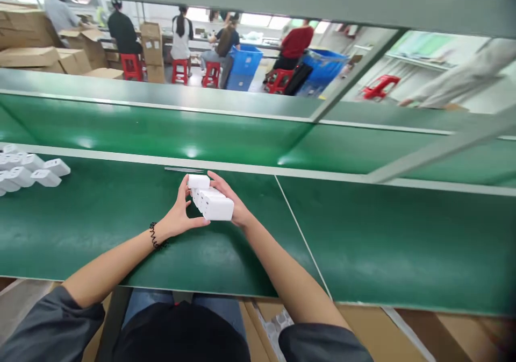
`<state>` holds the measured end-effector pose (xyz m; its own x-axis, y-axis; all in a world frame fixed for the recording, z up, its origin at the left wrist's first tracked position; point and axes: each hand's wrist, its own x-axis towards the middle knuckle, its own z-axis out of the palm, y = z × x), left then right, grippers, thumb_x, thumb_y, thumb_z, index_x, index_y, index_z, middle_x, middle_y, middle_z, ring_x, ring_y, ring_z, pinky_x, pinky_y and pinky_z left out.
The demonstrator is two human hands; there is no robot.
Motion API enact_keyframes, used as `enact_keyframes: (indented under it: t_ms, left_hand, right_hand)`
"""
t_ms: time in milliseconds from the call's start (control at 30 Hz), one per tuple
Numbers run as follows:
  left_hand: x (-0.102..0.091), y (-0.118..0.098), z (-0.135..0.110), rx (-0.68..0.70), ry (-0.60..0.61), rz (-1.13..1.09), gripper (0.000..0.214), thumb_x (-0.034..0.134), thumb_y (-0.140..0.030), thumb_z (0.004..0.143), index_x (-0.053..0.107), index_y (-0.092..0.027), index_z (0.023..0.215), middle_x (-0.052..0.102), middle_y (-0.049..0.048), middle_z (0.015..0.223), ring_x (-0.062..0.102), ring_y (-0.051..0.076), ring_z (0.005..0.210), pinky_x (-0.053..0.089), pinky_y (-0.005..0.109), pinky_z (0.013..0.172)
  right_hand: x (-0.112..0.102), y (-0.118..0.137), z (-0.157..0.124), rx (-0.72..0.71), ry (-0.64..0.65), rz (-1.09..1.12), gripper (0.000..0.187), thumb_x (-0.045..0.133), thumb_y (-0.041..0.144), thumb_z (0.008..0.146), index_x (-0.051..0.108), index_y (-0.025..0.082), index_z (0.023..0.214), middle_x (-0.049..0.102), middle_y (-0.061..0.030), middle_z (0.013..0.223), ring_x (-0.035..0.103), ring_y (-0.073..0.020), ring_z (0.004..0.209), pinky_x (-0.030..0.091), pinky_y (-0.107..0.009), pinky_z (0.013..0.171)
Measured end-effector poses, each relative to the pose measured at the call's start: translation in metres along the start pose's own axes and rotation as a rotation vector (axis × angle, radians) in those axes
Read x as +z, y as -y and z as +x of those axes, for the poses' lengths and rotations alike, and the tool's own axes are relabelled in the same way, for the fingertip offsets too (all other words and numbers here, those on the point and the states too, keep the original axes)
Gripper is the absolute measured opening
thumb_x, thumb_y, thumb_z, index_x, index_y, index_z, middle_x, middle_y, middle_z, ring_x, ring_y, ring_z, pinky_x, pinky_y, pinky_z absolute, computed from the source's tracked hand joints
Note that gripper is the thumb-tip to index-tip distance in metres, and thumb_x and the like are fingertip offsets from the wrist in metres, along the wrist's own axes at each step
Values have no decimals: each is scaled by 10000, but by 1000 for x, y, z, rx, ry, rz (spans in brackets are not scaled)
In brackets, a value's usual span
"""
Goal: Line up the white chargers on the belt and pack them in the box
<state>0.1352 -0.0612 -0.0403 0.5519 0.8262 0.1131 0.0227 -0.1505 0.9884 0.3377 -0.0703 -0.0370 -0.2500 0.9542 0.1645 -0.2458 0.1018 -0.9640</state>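
Between my two hands, over the green work surface point(250, 260), is a row of several white power adapters point(220, 210), small rounded blocks with port openings on their left faces. One more white adapter point(199, 181) lies crosswise at the far end of the row. My left hand point(183, 211) grips the row from the left, its thumb at the nearest block and its fingers by the far one. On the other side, my right hand point(237, 208) is wrapped along the row's right side; part of its fingers is hidden behind the blocks.
More white adapters point(24, 171) are grouped at the surface's left end. A thin strip point(183, 169) lies by the pale rail beyond my hands. Slanted frame bars point(358, 77) rise ahead. Open cardboard boxes point(379, 329) stand below the near edge. Several people sit working farther back.
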Motion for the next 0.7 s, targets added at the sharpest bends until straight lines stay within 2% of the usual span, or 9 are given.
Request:
enact_keyframes:
  t_ms: [67,167,400,700]
  left_hand:
    - [-5,2,0,0,-55,-13,1267,834,-563,645,-33,-328,1538,179,161,1562,184,340,1482,280,588,1177]
    - [-3,4,-1,-31,-96,20,1223,849,-511,654,27,-325,1540,236,157,1531,236,330,1458,340,555,1159]
    - [3,-1,-1,-115,-198,128,957,806,-414,728,241,-300,1491,361,141,1464,463,290,1266,501,479,1006]
    - [-2,-3,-2,-19,-174,211,991,849,-440,679,280,-315,1481,525,107,1348,530,281,1174,517,442,941]
  right_hand:
    - [4,-10,7,53,-32,85,766,784,493,714,495,347,1409,583,-52,1366,562,-280,1235,423,-468,1072]
    - [6,-15,5,138,-105,214,650,725,571,755,562,353,1345,582,-50,1377,538,-297,1266,389,-515,1102]
    - [6,-12,-1,235,-96,374,687,764,617,678,607,363,1297,597,-49,1356,501,-331,1306,373,-544,1113]
    - [11,-9,-9,297,-27,444,812,747,687,630,540,378,1352,482,-54,1482,474,-355,1325,409,-569,1070]
